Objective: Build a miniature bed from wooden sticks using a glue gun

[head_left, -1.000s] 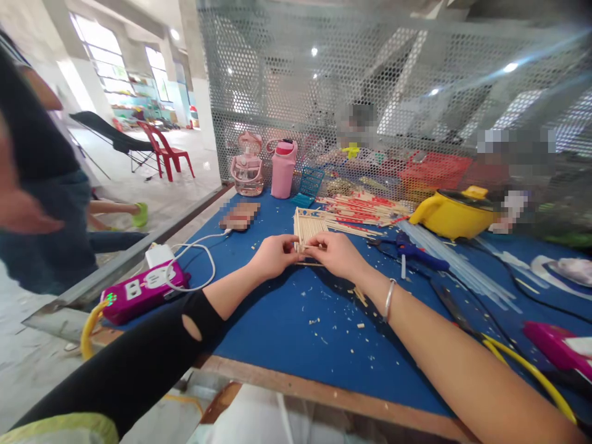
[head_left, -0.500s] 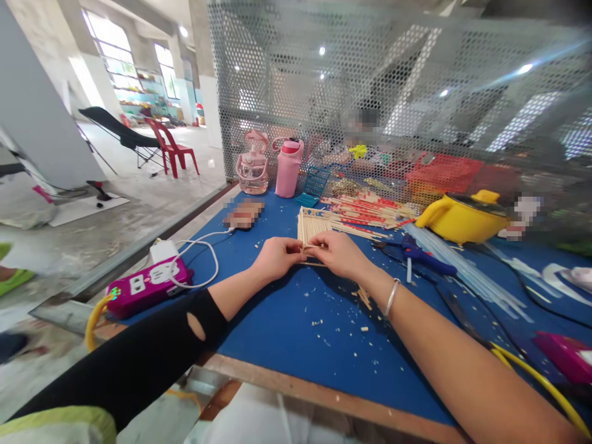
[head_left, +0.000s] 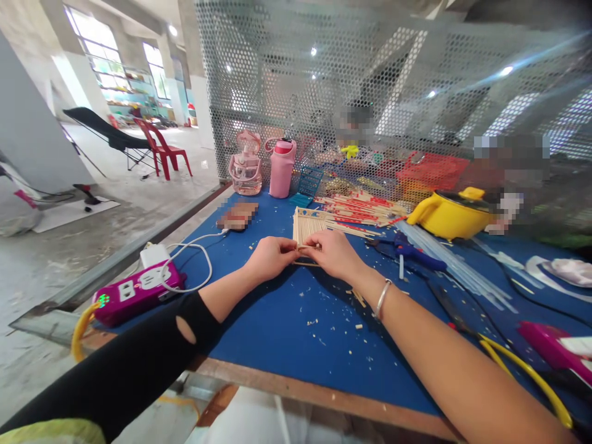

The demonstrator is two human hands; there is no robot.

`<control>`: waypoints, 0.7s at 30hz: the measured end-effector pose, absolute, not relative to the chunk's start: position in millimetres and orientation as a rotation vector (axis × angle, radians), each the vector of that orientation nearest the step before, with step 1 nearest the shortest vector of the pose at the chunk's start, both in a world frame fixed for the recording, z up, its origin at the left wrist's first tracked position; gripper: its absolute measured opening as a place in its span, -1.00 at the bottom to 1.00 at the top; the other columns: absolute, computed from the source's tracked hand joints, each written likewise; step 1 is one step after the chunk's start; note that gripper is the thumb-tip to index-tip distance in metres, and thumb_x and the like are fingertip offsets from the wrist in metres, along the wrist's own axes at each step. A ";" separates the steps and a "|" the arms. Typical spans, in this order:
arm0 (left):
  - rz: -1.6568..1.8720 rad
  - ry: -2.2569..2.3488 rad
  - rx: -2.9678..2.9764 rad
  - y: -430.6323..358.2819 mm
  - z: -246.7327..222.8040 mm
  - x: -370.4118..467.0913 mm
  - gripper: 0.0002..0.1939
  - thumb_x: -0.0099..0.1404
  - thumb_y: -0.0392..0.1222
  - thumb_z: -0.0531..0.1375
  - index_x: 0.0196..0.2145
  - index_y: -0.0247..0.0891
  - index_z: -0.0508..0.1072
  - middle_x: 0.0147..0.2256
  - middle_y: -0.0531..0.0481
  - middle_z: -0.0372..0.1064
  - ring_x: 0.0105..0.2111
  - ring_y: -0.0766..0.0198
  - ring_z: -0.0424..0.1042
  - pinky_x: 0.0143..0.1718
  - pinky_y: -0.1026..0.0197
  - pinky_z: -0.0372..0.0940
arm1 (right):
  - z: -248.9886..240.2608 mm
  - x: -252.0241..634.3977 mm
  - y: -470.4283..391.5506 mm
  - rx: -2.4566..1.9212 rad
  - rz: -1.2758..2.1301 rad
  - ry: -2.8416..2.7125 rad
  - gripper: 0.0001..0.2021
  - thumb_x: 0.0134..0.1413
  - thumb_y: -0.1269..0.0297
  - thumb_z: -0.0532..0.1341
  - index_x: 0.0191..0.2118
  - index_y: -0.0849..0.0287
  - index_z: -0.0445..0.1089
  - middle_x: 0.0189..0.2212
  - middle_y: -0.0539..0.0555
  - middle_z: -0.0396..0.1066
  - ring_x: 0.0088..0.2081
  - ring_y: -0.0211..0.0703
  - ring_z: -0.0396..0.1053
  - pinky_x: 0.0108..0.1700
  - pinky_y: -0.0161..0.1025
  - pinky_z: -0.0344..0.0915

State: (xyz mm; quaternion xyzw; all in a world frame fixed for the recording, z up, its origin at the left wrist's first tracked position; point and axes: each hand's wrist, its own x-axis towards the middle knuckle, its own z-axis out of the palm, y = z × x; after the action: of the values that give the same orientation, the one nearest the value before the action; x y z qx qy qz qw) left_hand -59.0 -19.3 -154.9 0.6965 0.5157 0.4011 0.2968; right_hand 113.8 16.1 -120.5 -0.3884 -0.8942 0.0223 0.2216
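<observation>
A small panel of pale wooden sticks (head_left: 309, 227), laid side by side, lies on the blue tabletop (head_left: 272, 320) at the middle. My left hand (head_left: 272, 256) pinches the near left corner of this panel between thumb and fingers. Close beside it, my right hand (head_left: 333, 251) is closed at the panel's near edge, fingertips pressed on a short stick there. The two hands' fingertips almost meet and cover part of that edge. Behind the panel lies a pile of red-tipped sticks (head_left: 361, 209).
A blue glue gun (head_left: 419, 254) and clear glue sticks (head_left: 457, 268) lie to the right, near a yellow pot (head_left: 451, 216). Pink bottles (head_left: 282, 169) stand at the back by a perforated metal screen (head_left: 287, 74). A purple power strip (head_left: 134, 290) is at left. Stick scraps dot the table.
The camera view has shifted slightly, so the table contents appear a little further left. Both hands stay at the panel's near edge, with only small finger movement.
</observation>
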 end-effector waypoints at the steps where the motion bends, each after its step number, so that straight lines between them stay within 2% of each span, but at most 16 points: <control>1: 1.062 1.376 1.858 -19.1 -154.7 -59.0 -0.71 0.16 -0.08 0.15 -0.31 -0.30 0.58 -0.52 0.04 0.44 -0.51 0.33 0.29 -0.46 0.30 0.14 | -121.0 113.7 16.5 -1.081 0.064 -2.460 -0.83 0.07 0.21 0.23 -0.40 0.16 0.51 -0.47 0.04 0.50 -0.41 -0.23 0.35 -0.35 -0.28 0.10; 8: 1.013 1.383 1.911 -18.2 -150.0 -60.3 -0.68 0.15 -0.05 0.16 -0.31 -0.33 0.58 -0.52 0.03 0.42 -0.51 0.34 0.25 -0.45 0.30 0.12 | -122.3 114.7 18.3 -1.082 0.086 -2.449 -0.87 0.06 0.26 0.23 -0.41 0.15 0.51 -0.47 0.03 0.51 -0.40 -0.22 0.36 -0.35 -0.29 0.09; 16: 0.958 1.418 1.945 -15.6 -148.6 -62.4 -0.64 0.16 -0.01 0.14 -0.30 -0.32 0.60 -0.57 0.05 0.36 -0.54 0.37 0.17 -0.49 0.29 0.04 | -122.4 113.5 17.3 -1.039 0.137 -2.469 -0.81 0.09 0.21 0.20 -0.43 0.16 0.49 -0.49 0.03 0.47 -0.42 -0.25 0.31 -0.34 -0.28 0.07; 19: 0.960 1.435 1.942 -14.7 -148.9 -62.3 -0.65 0.14 -0.03 0.15 -0.28 -0.31 0.60 -0.56 0.05 0.36 -0.53 0.36 0.18 -0.47 0.28 0.05 | -120.0 116.6 19.1 -1.028 0.190 -2.475 -0.85 0.06 0.26 0.20 -0.42 0.16 0.49 -0.48 0.02 0.46 -0.42 -0.25 0.30 -0.33 -0.28 0.10; 21: 0.959 1.437 1.935 -14.0 -149.3 -62.3 -0.66 0.14 -0.04 0.15 -0.28 -0.30 0.60 -0.56 0.05 0.36 -0.53 0.35 0.19 -0.46 0.27 0.07 | -116.5 122.5 22.2 -1.026 0.233 -2.469 -0.88 -0.04 0.37 0.23 -0.32 0.16 0.49 -0.42 0.01 0.46 -0.38 -0.24 0.32 -0.30 -0.30 0.14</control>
State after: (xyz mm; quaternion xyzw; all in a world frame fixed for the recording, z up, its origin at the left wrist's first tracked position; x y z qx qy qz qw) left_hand -62.3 -14.0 -149.3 0.7182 0.5334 0.3559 0.2702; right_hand 122.5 22.2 -116.5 -0.3723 -0.8959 0.0845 0.2271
